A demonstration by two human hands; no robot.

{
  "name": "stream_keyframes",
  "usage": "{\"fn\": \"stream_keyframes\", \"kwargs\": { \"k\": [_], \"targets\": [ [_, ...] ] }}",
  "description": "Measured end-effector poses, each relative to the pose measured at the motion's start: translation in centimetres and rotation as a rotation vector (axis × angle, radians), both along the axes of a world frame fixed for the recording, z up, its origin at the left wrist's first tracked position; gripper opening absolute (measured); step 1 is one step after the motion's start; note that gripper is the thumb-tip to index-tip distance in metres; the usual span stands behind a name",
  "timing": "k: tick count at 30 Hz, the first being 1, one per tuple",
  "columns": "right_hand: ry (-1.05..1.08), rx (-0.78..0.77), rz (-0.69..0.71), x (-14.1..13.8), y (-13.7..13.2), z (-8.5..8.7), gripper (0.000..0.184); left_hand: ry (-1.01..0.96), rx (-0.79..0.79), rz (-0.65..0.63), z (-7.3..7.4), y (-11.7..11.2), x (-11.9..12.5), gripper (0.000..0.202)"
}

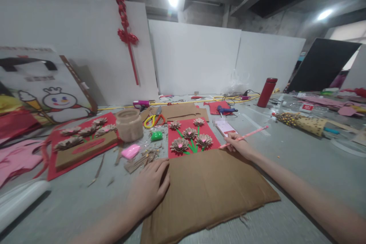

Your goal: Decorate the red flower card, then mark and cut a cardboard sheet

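Observation:
A large brown cardboard sheet [211,190] lies on the table before me. My left hand [151,183] rests at its left edge, fingers stretched out, with nothing seen in them. My right hand [236,145] is closed around a pink pencil [256,131], whose tip points left at the sheet's far right corner; whether it touches is too small to tell. Just beyond the sheet, partly covered by it, is a red card [213,127] with several brown paper flowers [190,133] on green stems. A phone [224,126] with a lit screen lies behind my right hand.
On the left stand a brown jar [129,126] and a finished-looking red flower panel [53,167]. Scissors [154,119], a pink packet [130,151], a green packet [156,135] and scraps lie nearby. A blue glue gun [225,109] and red bottle [266,93] are farther back.

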State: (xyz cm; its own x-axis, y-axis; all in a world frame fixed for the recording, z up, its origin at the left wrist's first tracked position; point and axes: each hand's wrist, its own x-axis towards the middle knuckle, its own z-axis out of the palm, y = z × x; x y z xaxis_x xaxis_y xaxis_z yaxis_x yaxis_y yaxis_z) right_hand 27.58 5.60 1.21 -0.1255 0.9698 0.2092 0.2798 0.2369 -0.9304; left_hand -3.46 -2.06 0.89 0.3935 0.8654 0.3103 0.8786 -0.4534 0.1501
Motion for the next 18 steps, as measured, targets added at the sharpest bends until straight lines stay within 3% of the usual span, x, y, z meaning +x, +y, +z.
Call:
{"fn": "stream_keyframes", "kwargs": {
  "k": [18],
  "targets": [
    [-0.043,0.001,-0.012,0.07,0.02,-0.07,0.036,0.005,0.003,-0.004,0.03,0.2,0.15,0.028]
  ]
}}
